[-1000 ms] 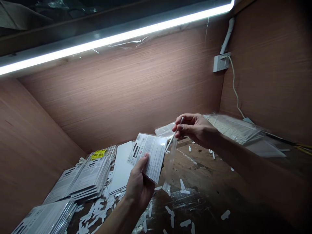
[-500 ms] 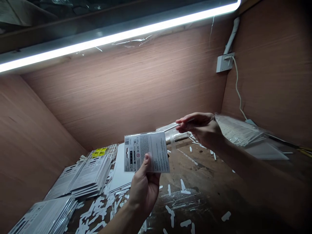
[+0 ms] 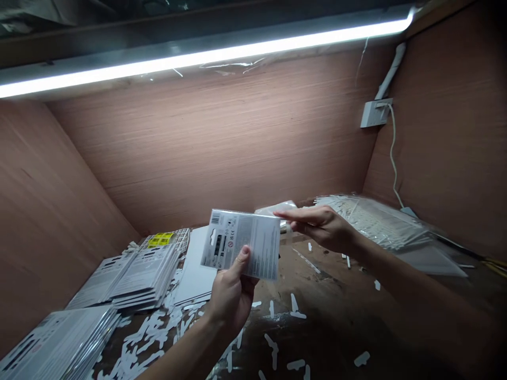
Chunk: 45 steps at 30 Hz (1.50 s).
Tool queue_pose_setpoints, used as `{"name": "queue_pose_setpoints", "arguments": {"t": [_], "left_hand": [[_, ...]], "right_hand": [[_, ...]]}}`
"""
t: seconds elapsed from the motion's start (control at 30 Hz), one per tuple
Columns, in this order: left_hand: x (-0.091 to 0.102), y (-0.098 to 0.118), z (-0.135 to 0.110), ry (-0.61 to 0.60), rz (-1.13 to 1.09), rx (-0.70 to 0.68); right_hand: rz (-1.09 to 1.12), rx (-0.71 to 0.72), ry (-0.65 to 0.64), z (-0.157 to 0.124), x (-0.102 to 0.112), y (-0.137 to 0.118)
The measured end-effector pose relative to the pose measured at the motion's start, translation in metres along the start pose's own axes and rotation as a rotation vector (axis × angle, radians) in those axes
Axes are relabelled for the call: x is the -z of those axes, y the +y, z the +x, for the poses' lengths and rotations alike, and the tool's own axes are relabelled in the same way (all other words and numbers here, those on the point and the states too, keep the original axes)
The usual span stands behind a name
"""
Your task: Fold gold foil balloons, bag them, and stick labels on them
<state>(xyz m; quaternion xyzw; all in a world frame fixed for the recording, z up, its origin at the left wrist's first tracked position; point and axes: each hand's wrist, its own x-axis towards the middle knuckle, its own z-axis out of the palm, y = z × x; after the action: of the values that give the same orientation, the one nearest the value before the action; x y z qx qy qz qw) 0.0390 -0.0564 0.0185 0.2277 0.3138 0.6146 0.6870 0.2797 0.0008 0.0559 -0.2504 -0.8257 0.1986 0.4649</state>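
My left hand [image 3: 233, 287] grips a printed packaging card in a clear sleeve [image 3: 257, 237], thumb on its face and the other fingers behind. The card has a barcode, small print and a hang-hole slot. Along its top edge runs a thin white strip [image 3: 245, 212]. At the top right corner, my right hand [image 3: 312, 224] touches the edge with an outstretched index fingertip. Its thumb is a little lower, apart from that fingertip, and I see nothing between them.
Stacks of similar packaged cards [image 3: 137, 277] stand at the left, beside white sheets [image 3: 192, 266]. Small white cut-outs [image 3: 146, 338] litter the brown table. A clear bag of thin white strips [image 3: 380, 221] lies at the back right. Wooden panels [image 3: 222, 137] enclose the bench.
The white strip that stuck out beyond the card's corner, pinched in my right hand, now lies along the top edge. My right hand has moved left to the corner, index finger stretched out.
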Motion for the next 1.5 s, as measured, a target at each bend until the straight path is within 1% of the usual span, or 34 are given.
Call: {"name": "queue_pose_setpoints", "arguments": {"t": [0.07, 0.13, 0.2, 0.33, 0.4, 0.43, 0.5, 0.6, 0.7, 0.8, 0.9, 0.97, 1.03, 1.1, 1.17, 1.23, 1.27, 1.3, 1.33, 1.4, 1.43, 1.47, 1.5], "left_hand": [[0.001, -0.002, 0.0, 0.01, 0.045, -0.002], [0.002, -0.003, 0.001, 0.024, 0.076, -0.019], [0.002, -0.001, 0.001, 0.01, 0.1, -0.012], [0.001, 0.005, 0.002, -0.018, 0.128, 0.037], [-0.001, 0.008, 0.002, -0.016, 0.111, 0.054], [-0.001, 0.01, 0.002, -0.019, 0.097, 0.065], [-0.002, 0.012, 0.002, -0.031, 0.077, 0.094], [-0.001, 0.012, 0.003, -0.046, 0.091, 0.157], [0.002, 0.011, 0.004, -0.073, 0.137, 0.225], [0.005, 0.014, 0.006, -0.121, 0.183, 0.24], [0.007, 0.022, 0.011, -0.13, 0.203, 0.234], [0.008, 0.028, 0.016, -0.109, 0.221, 0.237], [0.01, 0.032, 0.02, -0.092, 0.235, 0.241], [0.012, 0.034, 0.025, -0.087, 0.231, 0.237], [0.018, 0.034, 0.031, -0.095, 0.245, 0.254], [0.028, 0.034, 0.039, -0.112, 0.367, 0.277], [0.034, 0.035, 0.044, -0.119, 0.497, 0.278], [0.04, 0.036, 0.049, -0.113, 0.665, 0.251], [0.047, 0.037, 0.054, -0.076, 0.85, 0.179], [0.059, 0.038, 0.062, 0.094, 1.153, -0.07], [0.064, 0.037, 0.065, 0.189, 1.244, -0.193], [0.068, 0.036, 0.068, 0.252, 1.312, -0.276], [0.072, 0.034, 0.069, 0.267, 1.38, -0.305]], "right_hand": [[0.121, 0.0, -0.124, 0.001, 0.007, 0.001], [0.196, -0.025, -0.238, 0.001, 0.014, -0.002], [0.226, -0.048, -0.306, 0.001, 0.022, -0.008], [0.333, -0.052, -0.372, -0.001, 0.038, -0.019], [0.344, -0.057, -0.416, -0.003, 0.043, -0.023], [0.318, -0.064, -0.415, -0.004, 0.045, -0.024], [0.237, -0.071, -0.368, -0.005, 0.045, -0.024], [0.197, -0.062, -0.284, -0.004, 0.037, -0.024], [0.174, -0.083, -0.217, -0.001, 0.024, -0.024], [0.048, -0.09, -0.206, 0.001, 0.011, -0.024], [-0.112, -0.02, -0.154, 0.0, 0.001, -0.019], [-0.191, 0.043, -0.17, -0.001, -0.002, -0.016], [-0.244, 0.088, -0.232, -0.003, -0.005, -0.012], [-0.29, 0.113, -0.255, -0.005, -0.009, -0.008], [-0.346, 0.103, -0.251, -0.008, -0.014, -0.002], [-0.4, 0.053, -0.272, -0.011, -0.022, 0.008], [-0.424, 0.023, -0.295, -0.014, -0.027, 0.014], [-0.44, -0.004, -0.325, -0.016, -0.033, 0.021], [-0.449, -0.027, -0.359, -0.018, -0.039, 0.029], [-0.455, -0.064, -0.422, -0.024, -0.051, 0.046], [-0.458, -0.086, -0.452, -0.027, -0.056, 0.053], [-0.464, -0.109, -0.476, -0.029, -0.061, 0.06], [-0.472, -0.13, -0.494, -0.032, -0.065, 0.065]]}}
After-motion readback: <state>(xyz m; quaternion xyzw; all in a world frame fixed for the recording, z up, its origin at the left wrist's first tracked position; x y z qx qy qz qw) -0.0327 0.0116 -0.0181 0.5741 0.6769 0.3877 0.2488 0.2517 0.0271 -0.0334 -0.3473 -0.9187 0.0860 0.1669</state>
